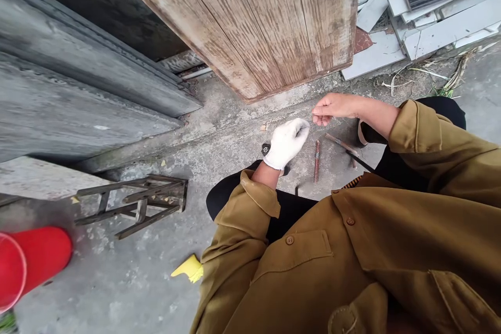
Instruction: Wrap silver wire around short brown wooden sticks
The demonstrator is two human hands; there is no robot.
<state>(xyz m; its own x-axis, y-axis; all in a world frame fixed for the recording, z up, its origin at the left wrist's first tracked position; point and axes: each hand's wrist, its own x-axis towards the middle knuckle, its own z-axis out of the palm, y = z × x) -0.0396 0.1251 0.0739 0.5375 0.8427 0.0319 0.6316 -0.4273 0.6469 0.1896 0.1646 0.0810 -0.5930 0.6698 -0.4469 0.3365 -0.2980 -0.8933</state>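
Note:
My left hand (287, 142), in a white knitted glove, is curled closed above the concrete floor. Just right of it, my bare right hand (332, 107) has thumb and fingers pressed together. Whatever either hand pinches is too thin or hidden to make out. Below them on the ground lies a short reddish-brown rod (317, 163) with a grey band around its middle. A similar rod (340, 142) lies slantwise to its right, partly behind a dark strip (360, 160).
A weathered wooden panel (270, 26) stands ahead, with stacked tile and board scraps (450, 26) at right. Grey planks (90, 109), a small wooden stool (141, 201), a red bucket (47, 255) and a yellow piece (190, 269) are on the left.

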